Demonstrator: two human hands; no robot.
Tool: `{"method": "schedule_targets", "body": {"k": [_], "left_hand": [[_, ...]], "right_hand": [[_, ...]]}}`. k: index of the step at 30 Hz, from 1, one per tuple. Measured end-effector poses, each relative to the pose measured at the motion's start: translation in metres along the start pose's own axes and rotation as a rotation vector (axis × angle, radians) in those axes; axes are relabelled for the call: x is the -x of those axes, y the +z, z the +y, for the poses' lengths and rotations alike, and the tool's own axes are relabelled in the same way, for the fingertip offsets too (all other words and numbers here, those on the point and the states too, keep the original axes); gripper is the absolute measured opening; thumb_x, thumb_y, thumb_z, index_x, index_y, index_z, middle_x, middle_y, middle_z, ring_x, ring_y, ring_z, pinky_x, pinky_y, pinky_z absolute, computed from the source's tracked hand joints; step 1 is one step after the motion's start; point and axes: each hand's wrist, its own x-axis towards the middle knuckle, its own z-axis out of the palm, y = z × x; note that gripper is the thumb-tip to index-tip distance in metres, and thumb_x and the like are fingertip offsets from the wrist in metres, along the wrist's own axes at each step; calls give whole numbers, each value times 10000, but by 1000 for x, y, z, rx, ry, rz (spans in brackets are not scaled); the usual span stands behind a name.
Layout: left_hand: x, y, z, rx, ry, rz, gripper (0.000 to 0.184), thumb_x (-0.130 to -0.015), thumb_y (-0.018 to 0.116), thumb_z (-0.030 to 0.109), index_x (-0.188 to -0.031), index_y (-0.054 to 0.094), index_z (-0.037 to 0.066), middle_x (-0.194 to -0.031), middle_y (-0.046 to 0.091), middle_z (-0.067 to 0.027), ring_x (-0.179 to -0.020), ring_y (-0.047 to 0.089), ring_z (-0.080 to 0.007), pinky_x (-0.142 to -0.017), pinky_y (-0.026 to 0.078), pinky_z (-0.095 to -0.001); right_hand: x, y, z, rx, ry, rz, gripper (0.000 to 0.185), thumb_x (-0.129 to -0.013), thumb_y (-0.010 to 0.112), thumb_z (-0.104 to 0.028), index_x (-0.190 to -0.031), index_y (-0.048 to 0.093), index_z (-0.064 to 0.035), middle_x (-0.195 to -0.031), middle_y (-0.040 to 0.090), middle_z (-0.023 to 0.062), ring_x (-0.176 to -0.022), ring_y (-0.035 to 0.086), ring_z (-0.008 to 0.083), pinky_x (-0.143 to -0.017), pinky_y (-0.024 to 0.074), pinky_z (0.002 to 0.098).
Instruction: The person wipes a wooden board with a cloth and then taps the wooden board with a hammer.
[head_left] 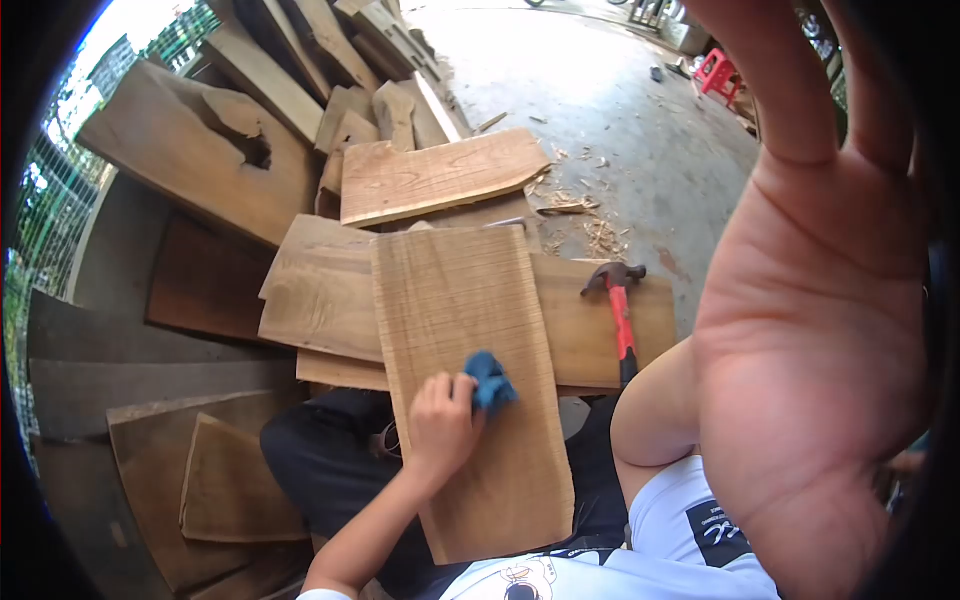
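Observation:
A long wooden board with wavy edges lies lengthwise in front of me, its near end over my lap. My left hand is closed on a crumpled blue cloth, which rests against the board's upper face. Close to the camera, my right hand is raised with its palm facing me and its fingers spread. Nothing shows in that palm, and the fingertips run out of view. A claw hammer with a red and black handle lies on another plank, right of the board.
Behind the board lies a thick wood slab. Several slabs lean at the upper left, one with a knot hole. More boards stand at lower left. Wood shavings litter the concrete floor; a red stool stands farther back.

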Motion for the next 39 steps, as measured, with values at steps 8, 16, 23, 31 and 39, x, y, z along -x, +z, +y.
{"method": "schedule_targets", "body": {"k": [8,16,23,31,39], "left_hand": [[-16,-8,-38,-25,-180,160,241,-814,735,162,-979,583,75,-888,589,-137,-829,615,-335,-709,516,-452],[23,-4,1,8,157,-46,269,-786,745,172,-979,580,85,-883,575,-129,-836,611,-315,-712,502,-433],[2,-10,-18,-73,-101,72,249,-808,731,164,-976,570,74,-879,581,-137,-848,611,-321,-732,508,-447],[2,-14,-31,-101,125,39,232,-777,710,155,-939,560,85,-854,569,-123,-808,613,-300,-690,504,-427],[29,6,18,-15,190,-67,241,-801,709,173,-981,575,87,-885,571,-115,-824,613,-285,-701,498,-403]], "right_hand": [[-37,-34,-23,83,-106,-135,729,-960,638,-449,-1549,346,-134,-1454,539,218,-1337,518,385,-1100,431,598],[-52,13,-30,94,-205,-188,704,-965,629,-440,-1538,361,-132,-1445,547,211,-1329,525,377,-1098,434,591],[-62,-10,-39,86,-206,-216,682,-970,621,-433,-1528,374,-129,-1437,554,206,-1322,531,369,-1096,437,584],[-48,-5,-30,7,-198,-224,658,-975,612,-425,-1517,389,-127,-1428,562,199,-1313,538,361,-1094,440,577],[-30,-30,-18,-15,-185,-121,634,-981,604,-416,-1506,403,-124,-1419,571,193,-1305,544,352,-1092,442,569]]}}
